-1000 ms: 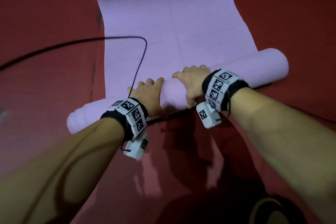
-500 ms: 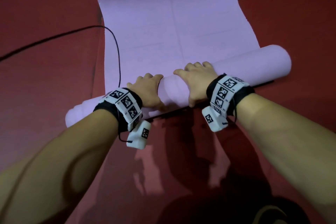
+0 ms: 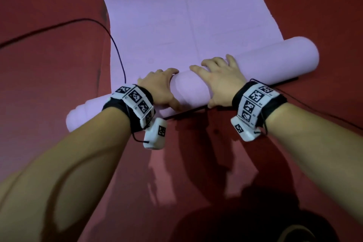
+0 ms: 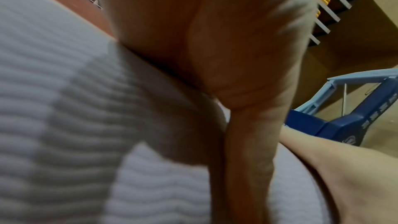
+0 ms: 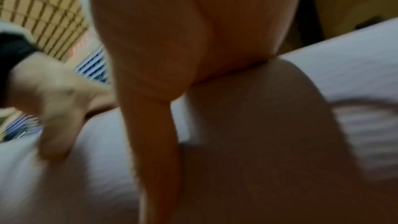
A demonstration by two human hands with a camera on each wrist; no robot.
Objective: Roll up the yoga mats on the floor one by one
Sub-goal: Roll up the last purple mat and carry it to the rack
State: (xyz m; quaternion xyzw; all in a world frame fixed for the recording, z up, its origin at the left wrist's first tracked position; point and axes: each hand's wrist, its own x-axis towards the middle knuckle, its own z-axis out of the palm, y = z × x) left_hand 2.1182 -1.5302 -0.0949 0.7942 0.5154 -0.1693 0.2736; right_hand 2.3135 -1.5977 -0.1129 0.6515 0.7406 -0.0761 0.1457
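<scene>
The left hand (image 3: 159,88) curls over the half-rolled purple yoga mat (image 3: 265,59) on the red floor (image 3: 49,25); the right hand (image 3: 220,82) presses it, fingers spread.

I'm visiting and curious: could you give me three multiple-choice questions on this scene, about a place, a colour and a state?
1. Where on the yoga mat do the left hand and right hand rest? A its rolled part; B its flat part; C its far edge.
2. What colour is the mat? A green; B lilac; C black.
3. How is the mat? A fully flat; B partly rolled; C fully rolled.
Answers: 1 A, both lie on the roll; 2 B, lilac against the red floor; 3 B, a flat stretch lies beyond the roll.
</scene>
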